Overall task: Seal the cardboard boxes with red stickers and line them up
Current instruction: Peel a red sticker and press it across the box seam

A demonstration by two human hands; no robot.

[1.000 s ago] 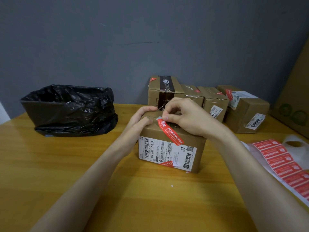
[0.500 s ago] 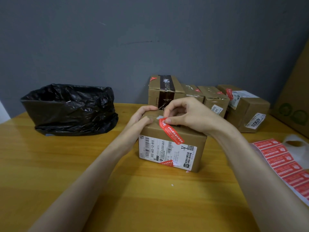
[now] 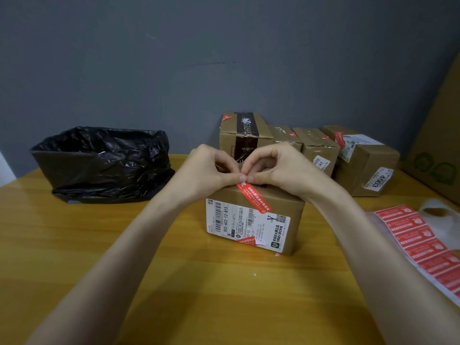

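Observation:
A small cardboard box (image 3: 295,220) with a white shipping label stands on the wooden table (image 3: 99,245) in front of me. A red sticker (image 3: 254,196) runs diagonally from its top down over the front face. My left hand (image 3: 206,174) and my right hand (image 3: 281,168) meet on the box top, fingertips of both pinching the sticker's upper end. Behind stand several sealed boxes (image 3: 245,135) in a row along the wall, each with red stickers. A sheet of red stickers (image 3: 420,241) lies at the right.
A black plastic bag (image 3: 104,163) sits open at the back left. A large cardboard panel (image 3: 440,145) leans at the right edge. White backing paper (image 3: 438,212) lies beside the sticker sheet. The grey wall stands close behind the boxes.
My left hand has moved from the box's left top edge to the sticker's upper end, joining my right hand. The sticker now lies lower against the box top.

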